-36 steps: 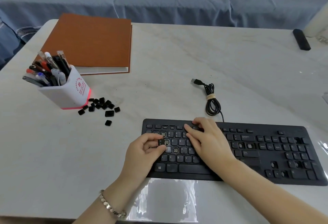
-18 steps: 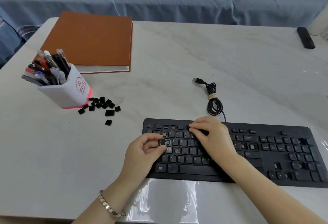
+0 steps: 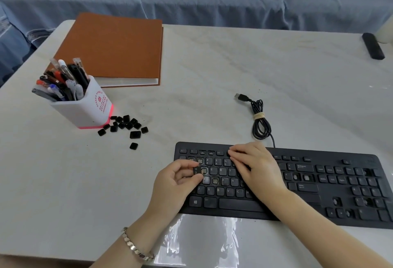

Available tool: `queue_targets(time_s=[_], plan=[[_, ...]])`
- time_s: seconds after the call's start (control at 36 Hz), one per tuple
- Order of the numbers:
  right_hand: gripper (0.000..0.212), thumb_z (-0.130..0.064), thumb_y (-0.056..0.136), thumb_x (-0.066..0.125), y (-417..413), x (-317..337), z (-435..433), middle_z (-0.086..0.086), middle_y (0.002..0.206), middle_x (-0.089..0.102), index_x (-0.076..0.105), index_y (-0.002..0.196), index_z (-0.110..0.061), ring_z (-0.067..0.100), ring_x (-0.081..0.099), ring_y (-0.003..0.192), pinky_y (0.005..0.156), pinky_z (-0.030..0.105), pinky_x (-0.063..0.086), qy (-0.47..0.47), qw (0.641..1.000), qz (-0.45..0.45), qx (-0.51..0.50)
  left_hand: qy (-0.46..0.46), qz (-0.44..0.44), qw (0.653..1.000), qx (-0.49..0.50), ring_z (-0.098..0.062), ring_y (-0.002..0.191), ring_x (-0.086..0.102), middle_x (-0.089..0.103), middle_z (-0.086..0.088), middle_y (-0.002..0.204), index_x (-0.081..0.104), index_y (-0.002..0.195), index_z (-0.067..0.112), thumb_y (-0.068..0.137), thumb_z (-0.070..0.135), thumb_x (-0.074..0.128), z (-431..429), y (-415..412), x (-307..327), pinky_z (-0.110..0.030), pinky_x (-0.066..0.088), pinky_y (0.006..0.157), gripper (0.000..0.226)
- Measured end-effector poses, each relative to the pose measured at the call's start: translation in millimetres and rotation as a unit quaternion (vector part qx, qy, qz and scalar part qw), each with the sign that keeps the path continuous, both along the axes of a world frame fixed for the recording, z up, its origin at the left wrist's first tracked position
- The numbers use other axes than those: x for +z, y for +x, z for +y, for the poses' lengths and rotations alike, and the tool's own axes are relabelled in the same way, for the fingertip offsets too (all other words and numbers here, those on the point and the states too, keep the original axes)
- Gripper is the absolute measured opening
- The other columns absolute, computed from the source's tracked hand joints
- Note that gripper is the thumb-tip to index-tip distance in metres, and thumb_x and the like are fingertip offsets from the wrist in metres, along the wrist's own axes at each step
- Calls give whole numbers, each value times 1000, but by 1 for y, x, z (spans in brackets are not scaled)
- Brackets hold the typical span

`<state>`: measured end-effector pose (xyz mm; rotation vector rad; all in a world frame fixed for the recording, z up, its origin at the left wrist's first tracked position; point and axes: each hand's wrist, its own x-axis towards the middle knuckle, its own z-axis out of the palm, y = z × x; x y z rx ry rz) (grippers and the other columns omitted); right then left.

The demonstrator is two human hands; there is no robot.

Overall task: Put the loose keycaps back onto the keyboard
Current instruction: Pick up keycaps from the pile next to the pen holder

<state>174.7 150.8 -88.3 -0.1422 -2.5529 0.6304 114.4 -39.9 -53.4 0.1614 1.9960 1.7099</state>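
A black keyboard (image 3: 319,184) lies at the table's near edge, with several bare key sockets in its left letter rows and on its right side. My left hand (image 3: 176,184) pinches one black keycap (image 3: 197,170) between thumb and forefinger, just above the keyboard's left part. My right hand (image 3: 255,167) rests on the keys at the middle, its fingertips on the top rows. A heap of loose black keycaps (image 3: 125,124) lies on the table to the left, and one stray keycap (image 3: 133,146) sits nearer the keyboard.
A white pen holder (image 3: 81,106) full of pens stands beside the keycap heap. Behind it lies a brown book (image 3: 112,48). The keyboard's coiled USB cable (image 3: 259,121) lies behind the keyboard. A black remote (image 3: 373,46) sits far right. A blue sofa runs behind the table.
My right hand has slid right and up along the keyboard to the top rows. My left hand keeps its pinch on the keycap and has barely shifted.
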Motion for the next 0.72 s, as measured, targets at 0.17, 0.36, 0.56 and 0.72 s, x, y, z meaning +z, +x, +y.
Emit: queue_targets(time_s=[0.17,0.36,0.56,0.72], plan=[[27,-29,86,52,7,-4,4,-1,110,66,74,95,-17,19,48,99,78,34,42,51,998,-27,-7,-11,12,1000,-3,3,66,65,70,14,67,67,88,16,77,-5,70,1,-1,-1,-6,45,63,24],[29,-35,85,49,11,-5,-1,5,120,61,75,91,-25,21,45,114,90,35,33,32,998,-46,-42,-22,13,1000,16,-6,72,69,73,2,73,68,87,17,75,-2,73,3,-2,-3,-8,47,65,22],[32,-34,87,48,12,-3,1,0,113,64,72,102,-20,13,50,107,97,24,27,-3,997,-53,-48,-61,96,993,7,3,77,66,70,1,88,65,82,22,76,-2,73,2,-18,1,-5,46,67,25],[41,-36,88,41,12,-2,-1,-2,116,63,63,115,-13,10,46,110,97,25,26,31,994,-89,-61,-178,282,935,-118,1,91,50,55,20,91,66,84,26,76,10,75,6,-36,1,0,30,82,20]])
